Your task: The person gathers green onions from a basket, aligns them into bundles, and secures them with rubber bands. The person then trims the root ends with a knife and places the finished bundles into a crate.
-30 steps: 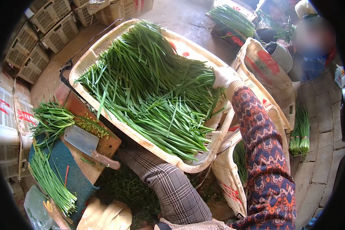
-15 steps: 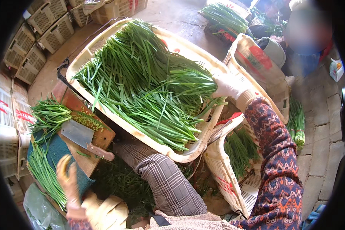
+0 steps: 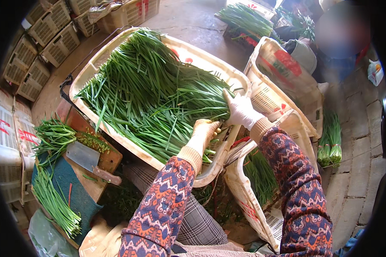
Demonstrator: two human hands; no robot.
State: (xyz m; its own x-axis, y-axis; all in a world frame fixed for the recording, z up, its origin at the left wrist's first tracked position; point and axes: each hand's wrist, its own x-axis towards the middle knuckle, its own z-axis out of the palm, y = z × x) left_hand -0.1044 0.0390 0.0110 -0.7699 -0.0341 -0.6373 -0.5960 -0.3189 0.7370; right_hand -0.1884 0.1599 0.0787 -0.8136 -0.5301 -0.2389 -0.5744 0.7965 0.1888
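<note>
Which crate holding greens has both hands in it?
The central crate; left hand and right hand touch its greens. The crate right of it holds greens too, but no hand.

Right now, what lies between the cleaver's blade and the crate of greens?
In the head view: part of the brown board, with chopped green bits on it.

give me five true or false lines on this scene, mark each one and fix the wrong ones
1. The left hand and right hand are both at the long greens in the cream crate. True.
2. The cleaver lies on the floor. False: the cleaver lies on the wooden board.
3. Green bundles lie on the paving at the picture's right. True.
4. The right hand grips the cleaver's handle. False: it is at the greens.
5. The cloth beside the cleaver is blue-green. True.
</note>
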